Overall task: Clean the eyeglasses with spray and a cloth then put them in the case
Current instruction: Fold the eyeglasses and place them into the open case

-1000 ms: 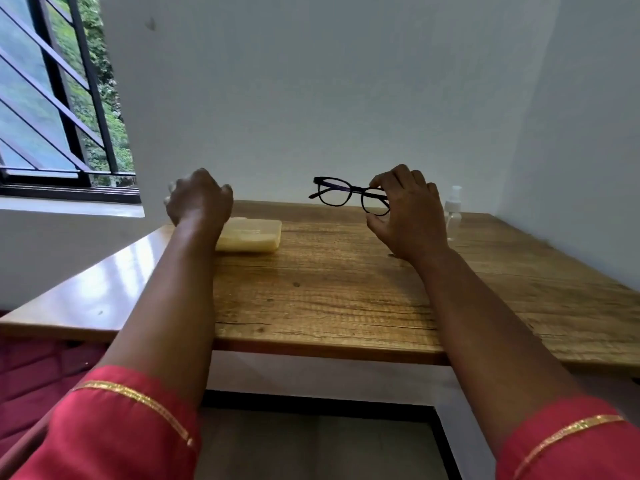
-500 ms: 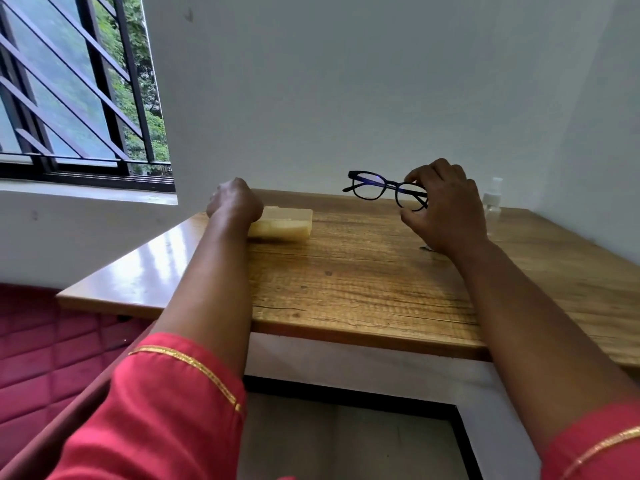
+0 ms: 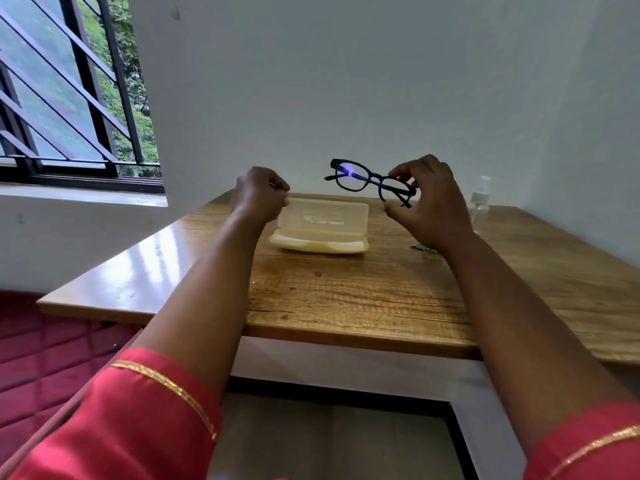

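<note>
Opened since a second ago, the pale yellow plastic glasses case (image 3: 320, 230) lies lid-up on the wooden worktop (image 3: 381, 296). Left hand (image 3: 258, 197) hovers at its left end, fingers curled, seemingly empty. Right hand (image 3: 429, 202) pinches the black-framed eyeglasses (image 3: 370, 181) above the case's right end, long axes roughly parallel.

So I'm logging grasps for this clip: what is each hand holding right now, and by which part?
The right hand pinches the eyeglasses at their right end, by the hinge. The left hand is curled beside the open case; whether it holds anything cannot be told.
</note>
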